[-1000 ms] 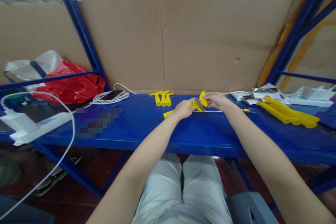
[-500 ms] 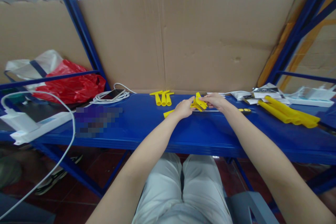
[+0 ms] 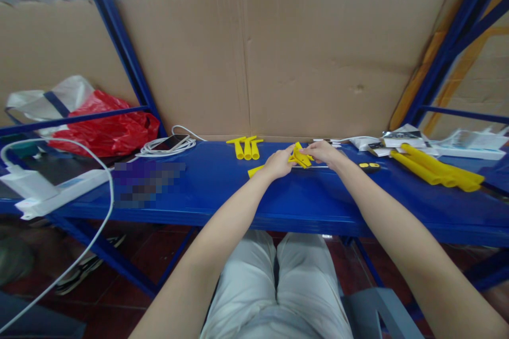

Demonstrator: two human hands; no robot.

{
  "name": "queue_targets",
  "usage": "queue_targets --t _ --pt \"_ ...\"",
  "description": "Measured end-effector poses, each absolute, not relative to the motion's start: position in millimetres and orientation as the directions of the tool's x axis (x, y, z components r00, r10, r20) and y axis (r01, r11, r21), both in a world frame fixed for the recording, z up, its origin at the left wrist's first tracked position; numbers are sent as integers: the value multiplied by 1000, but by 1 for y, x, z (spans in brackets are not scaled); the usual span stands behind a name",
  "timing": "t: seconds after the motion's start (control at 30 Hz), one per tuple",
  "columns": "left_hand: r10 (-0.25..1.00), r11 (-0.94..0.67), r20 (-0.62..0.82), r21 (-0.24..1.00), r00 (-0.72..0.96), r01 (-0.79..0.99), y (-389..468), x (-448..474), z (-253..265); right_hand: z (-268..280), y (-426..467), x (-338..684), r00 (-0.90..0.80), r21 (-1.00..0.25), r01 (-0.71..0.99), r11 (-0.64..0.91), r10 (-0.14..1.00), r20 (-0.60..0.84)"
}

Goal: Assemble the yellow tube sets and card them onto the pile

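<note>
A yellow plastic piece (image 3: 300, 157) with flat, angled faces is held between my two hands above the blue shelf. My left hand (image 3: 280, 163) is closed on its left side. The fingers of my right hand (image 3: 324, 153) pinch it from the right. A yellow tube end (image 3: 255, 171) sticks out left of my left wrist; whether it joins the held piece is hidden. Just beyond my right forearm lies a screwdriver (image 3: 369, 168) with a yellow and black handle, its thin shaft pointing toward my hands. Several yellow T-shaped parts (image 3: 248, 149) stand side by side to the left.
Long yellow tubes (image 3: 441, 169) lie at the right, beside white packets (image 3: 403, 140) and a power strip. Coiled white cable (image 3: 167, 147), a red plastic bag (image 3: 107, 124) and another power strip (image 3: 66, 193) are at the left. Upright cardboard (image 3: 298, 63) backs the shelf.
The yellow piece has turned slightly between my hands, so its faces show at another angle. My right hand has shifted a little to the left.
</note>
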State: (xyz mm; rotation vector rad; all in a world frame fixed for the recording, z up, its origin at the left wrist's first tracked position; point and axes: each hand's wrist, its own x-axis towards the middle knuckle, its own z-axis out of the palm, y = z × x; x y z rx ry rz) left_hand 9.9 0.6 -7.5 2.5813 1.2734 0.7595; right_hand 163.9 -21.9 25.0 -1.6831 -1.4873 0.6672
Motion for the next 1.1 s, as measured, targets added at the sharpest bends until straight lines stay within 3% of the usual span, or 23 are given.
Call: queue_targets --t 0.43,0.73,1.0,1.1 --pt "778 -625 370 379 507 682 3 11 -9 13 -10 169 125 -805 588 86 973 195" --pt "783 -618 369 368 501 695 2 11 -8 4 5 176 116 -691 703 168 931 345" --pt "764 -642 389 370 515 672 2 9 -7 8 7 183 211 -763 629 151 911 354" --pt "749 -660 383 355 541 662 1 9 -6 13 10 205 295 -712 694 112 857 423"
